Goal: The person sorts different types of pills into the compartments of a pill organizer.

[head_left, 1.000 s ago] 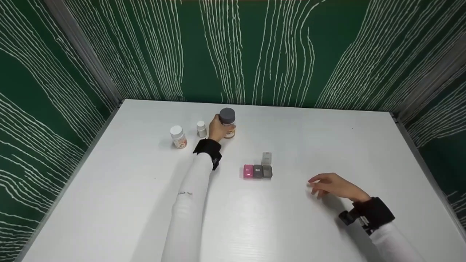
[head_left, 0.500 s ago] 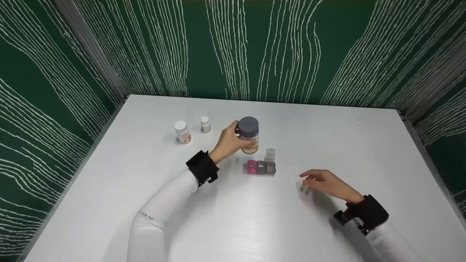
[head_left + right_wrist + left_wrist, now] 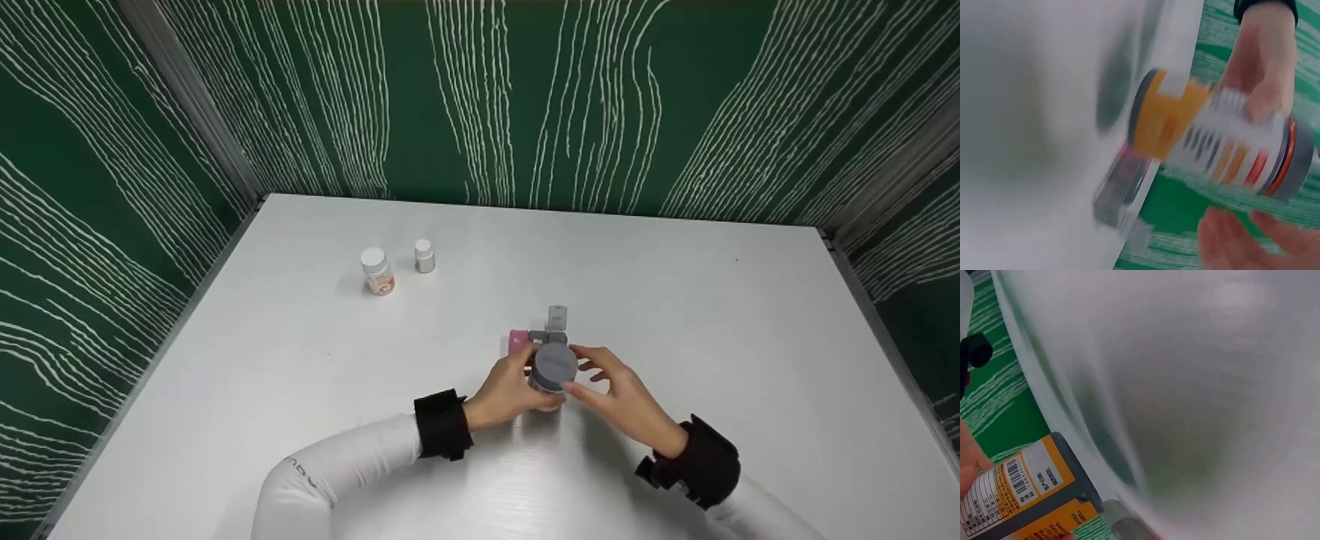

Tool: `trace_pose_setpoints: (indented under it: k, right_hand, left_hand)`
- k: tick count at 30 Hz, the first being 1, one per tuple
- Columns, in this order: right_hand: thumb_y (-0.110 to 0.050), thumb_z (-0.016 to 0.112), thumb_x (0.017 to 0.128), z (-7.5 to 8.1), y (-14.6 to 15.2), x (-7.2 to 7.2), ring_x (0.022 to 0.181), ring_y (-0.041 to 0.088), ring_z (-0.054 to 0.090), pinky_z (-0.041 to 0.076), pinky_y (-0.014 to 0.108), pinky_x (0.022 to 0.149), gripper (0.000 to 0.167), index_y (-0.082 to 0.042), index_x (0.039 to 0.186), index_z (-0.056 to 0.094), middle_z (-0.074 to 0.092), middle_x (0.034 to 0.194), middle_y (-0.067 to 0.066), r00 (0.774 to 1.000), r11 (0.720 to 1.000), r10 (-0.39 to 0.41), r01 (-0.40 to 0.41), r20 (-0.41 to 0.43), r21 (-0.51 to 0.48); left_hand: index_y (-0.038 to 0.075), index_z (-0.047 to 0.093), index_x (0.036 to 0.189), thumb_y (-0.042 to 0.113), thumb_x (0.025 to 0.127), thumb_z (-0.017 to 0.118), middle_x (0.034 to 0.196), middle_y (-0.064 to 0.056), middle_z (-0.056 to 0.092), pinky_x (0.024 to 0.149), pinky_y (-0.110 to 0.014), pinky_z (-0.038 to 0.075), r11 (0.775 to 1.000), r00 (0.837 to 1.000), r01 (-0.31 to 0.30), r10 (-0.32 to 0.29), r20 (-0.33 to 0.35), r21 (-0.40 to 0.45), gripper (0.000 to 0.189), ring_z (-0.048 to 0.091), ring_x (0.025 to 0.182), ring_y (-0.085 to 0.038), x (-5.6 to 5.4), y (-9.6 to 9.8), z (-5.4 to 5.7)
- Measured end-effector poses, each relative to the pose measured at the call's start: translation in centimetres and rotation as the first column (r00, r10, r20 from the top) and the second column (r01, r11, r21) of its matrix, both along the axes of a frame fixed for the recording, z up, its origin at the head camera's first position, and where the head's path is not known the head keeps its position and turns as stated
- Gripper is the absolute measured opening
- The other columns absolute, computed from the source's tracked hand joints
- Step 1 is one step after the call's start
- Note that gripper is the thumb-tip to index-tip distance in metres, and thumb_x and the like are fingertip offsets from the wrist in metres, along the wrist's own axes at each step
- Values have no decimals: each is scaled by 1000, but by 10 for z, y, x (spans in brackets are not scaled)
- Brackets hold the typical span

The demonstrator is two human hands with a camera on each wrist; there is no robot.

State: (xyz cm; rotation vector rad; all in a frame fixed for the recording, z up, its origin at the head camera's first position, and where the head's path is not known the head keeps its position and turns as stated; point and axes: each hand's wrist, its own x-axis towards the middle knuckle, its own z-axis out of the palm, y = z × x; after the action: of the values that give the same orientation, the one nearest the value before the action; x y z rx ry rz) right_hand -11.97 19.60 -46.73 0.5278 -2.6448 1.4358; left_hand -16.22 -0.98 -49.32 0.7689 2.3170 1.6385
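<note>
A supplement bottle with a grey lid is tilted in front of me, gripped round its body by my left hand. In the right wrist view the bottle shows a white and orange label, with the left hand wrapped behind it. My right hand is spread beside the lid, thumb and fingers apart; its fingertips show a gap to the bottle in the right wrist view. Just beyond, partly covered by the bottle and hands, lies a small pill organizer with pink and grey compartments, one clear lid raised.
Two white-capped bottles stand at the back left of the white table: a larger one with an orange-red print and a smaller one. Green panels with white streaks enclose the table's back and sides.
The left hand has lifted the grey-lidded bottle from the back and brought it right and nearer, in front of the pill organizer. The right hand has moved left to the lid.
</note>
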Motion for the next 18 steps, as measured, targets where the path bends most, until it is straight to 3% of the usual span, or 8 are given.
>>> trace_pose_setpoints:
  k: [4,8,13,18]
  right_hand:
    - [-2,86,85,-6,-24,2,105,37,64,57,50,89,56,15,132,60,64,121,22,988,995,-99,101,-115,19]
    - [-1,91,81,-10,-38,-1,100,36,64,57,49,89,58,18,127,62,60,113,22,968,984,-167,174,-188,23]
    - [-1,92,79,-13,-42,-5,100,36,63,55,44,90,57,20,124,64,57,108,18,958,981,-185,192,-220,7]
    - [3,92,77,-15,-38,-8,98,27,61,52,33,88,56,21,123,66,57,103,14,965,984,-177,171,-193,-50]
  left_hand:
    - [-10,58,130,3,79,87,125,-24,69,103,-34,52,998,998,-54,53,-24,-33,60,67,117,-36,2,5,-6]
    - [-8,59,127,0,75,86,122,-23,68,103,-37,53,992,994,-110,109,-24,-69,59,66,114,-38,5,9,-8]
    - [-8,58,128,0,75,88,123,-23,68,102,-37,54,988,991,-130,128,-31,-86,61,67,114,-39,3,12,-12]
    - [-7,59,128,3,76,89,121,-24,70,99,-35,56,989,992,-110,102,-72,-102,61,69,113,-37,-1,11,-13]
